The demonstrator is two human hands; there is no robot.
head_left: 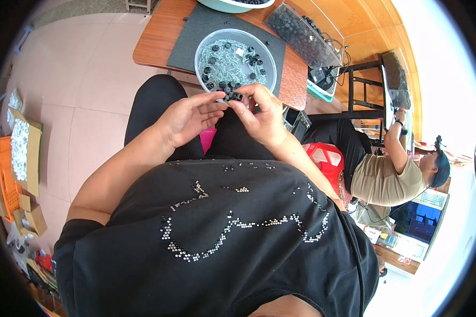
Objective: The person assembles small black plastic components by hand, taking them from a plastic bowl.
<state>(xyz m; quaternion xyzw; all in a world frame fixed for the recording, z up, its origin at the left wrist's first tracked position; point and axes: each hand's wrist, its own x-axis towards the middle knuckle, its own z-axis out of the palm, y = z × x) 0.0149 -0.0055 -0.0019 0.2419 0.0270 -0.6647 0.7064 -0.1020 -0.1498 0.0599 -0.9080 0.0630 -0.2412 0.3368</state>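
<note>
Both my hands meet above my lap, at the near rim of a round clear basin (197,66). My right hand (263,117) pinches a small black plastic part (237,97) between thumb and bent fingers. The fingertips of my left hand (188,119) are at the same part from the other side, palm turned up and the lower fingers loosely stretched. Exactly how the left fingertips grip it is too small to make out. Inside the basin lie many thin silvery screw-like pieces (225,55) and several round black knob-like parts (254,59).
The basin rests on a dark mat (188,45) on a brown wooden table (156,42). Beyond are a pale green bowl (227,5) and a clear bin of black parts (304,34). A co-worker (383,177) sits at right near a red stool (325,164). Cartons (33,158) stand at left.
</note>
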